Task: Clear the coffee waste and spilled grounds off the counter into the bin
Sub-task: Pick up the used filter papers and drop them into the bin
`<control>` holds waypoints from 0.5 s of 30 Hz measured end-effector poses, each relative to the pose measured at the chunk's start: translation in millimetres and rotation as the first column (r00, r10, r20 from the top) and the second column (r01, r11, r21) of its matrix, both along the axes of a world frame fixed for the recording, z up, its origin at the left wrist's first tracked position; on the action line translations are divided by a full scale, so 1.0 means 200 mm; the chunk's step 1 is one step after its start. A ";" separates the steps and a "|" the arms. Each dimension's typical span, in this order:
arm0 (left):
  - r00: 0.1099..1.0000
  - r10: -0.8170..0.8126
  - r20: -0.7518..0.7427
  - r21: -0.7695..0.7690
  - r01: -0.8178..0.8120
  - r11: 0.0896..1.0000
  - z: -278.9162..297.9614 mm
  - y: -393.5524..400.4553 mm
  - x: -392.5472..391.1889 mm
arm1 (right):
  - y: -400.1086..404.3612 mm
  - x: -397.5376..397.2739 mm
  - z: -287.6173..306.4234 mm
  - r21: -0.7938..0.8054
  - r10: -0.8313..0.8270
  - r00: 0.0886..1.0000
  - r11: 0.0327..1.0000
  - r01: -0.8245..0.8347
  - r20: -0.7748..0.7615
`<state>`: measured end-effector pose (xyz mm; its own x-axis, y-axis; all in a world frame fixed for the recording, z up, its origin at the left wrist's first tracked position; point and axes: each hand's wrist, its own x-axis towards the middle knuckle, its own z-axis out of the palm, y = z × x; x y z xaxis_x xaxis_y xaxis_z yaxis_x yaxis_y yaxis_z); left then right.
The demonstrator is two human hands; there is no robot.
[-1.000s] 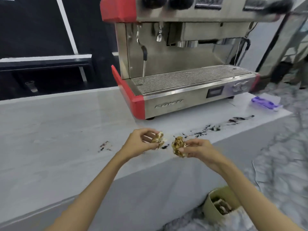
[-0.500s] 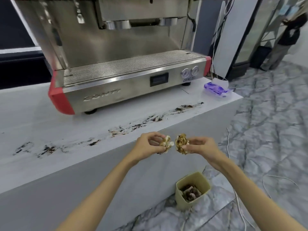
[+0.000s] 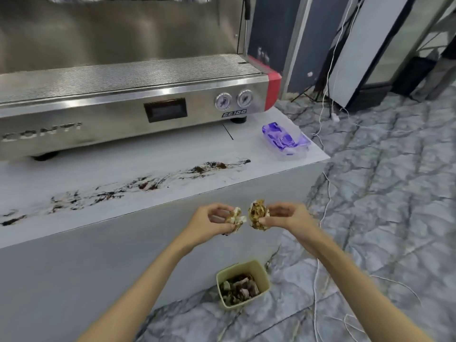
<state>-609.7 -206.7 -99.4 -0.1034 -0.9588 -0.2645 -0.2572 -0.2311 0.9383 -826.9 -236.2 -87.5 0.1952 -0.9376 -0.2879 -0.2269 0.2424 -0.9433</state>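
**Over the bin: both hands holding stained wads**

Off the table's front edge, I see both hands out past the table top, above the floor. Left hand (image 3: 212,224): grip closed on a small crumpled paper wad (image 3: 235,218), white with brown coffee stains. Right hand (image 3: 287,218): grip closed on a second, bigger wad (image 3: 256,214), darker and more heavily stained. The two wads are just beside each other; can't tell whether they touch.

Bin (image 3: 261,269): small pale green tub on the marble-pattern floor, against the base of the table, below the hands and slightly right of centre. Open top. Inside I see a layer of dark brown coffee waste mixed with stained paper scraps; fill looks well below the rim.

Table (image 3: 172,149): white top, streak of spilled grounds (image 3: 153,183) runs roughly parallel to the front edge from far left to right of centre, thickest clump near the right end. Grounds not yet cleared.

Clear plastic container (image 3: 286,141) near the table's right corner, purple-printed material inside; contents otherwise unreadable.

Espresso machine (image 3: 123,99) sits behind the spill, steel with a red end panel, two gauges on its front. White cables (image 3: 323,201) trail across the floor to the right of the table.
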 end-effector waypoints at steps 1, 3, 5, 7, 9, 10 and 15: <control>1.000 0.026 -0.001 0.002 -0.026 1.000 -0.01 -0.01 -0.04 | -0.03 -0.03 -0.01 -0.010 0.021 1.000 1.000 -0.021 -0.002; 0.996 0.091 -0.001 0.014 -0.091 0.996 -0.03 -0.01 -0.11 | -0.10 -0.08 -0.04 -0.004 0.067 0.998 0.998 -0.067 0.014; 0.986 0.165 -0.012 0.025 -0.165 0.986 -0.07 0.02 -0.17 | -0.13 -0.13 -0.07 0.005 0.125 0.992 0.992 -0.125 0.034; 0.973 0.229 -0.023 0.051 -0.227 0.972 -0.11 0.05 -0.22 | -0.15 -0.16 -0.13 0.020 0.190 0.981 0.981 -0.191 0.034; 0.958 0.287 -0.020 0.083 -0.284 0.955 -0.18 0.09 -0.26 | -0.16 -0.18 -0.20 0.038 0.240 0.970 0.970 -0.241 0.023; 0.948 0.317 -0.016 0.103 -0.314 0.944 -0.21 0.11 -0.27 | -0.16 -0.18 -0.24 0.052 0.259 0.966 0.964 -0.260 0.017; 0.919 0.395 -0.004 0.191 -0.387 0.902 -0.50 0.16 -0.32 | -0.16 -0.20 -0.55 0.134 0.309 0.951 0.943 -0.305 -0.009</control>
<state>-673.7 -174.7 -199.1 0.2555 -0.8595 -0.4427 -0.0727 -0.4736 0.8777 -866.3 -267.3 -197.3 0.4574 -0.7879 -0.4124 -0.3364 0.2760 -0.9004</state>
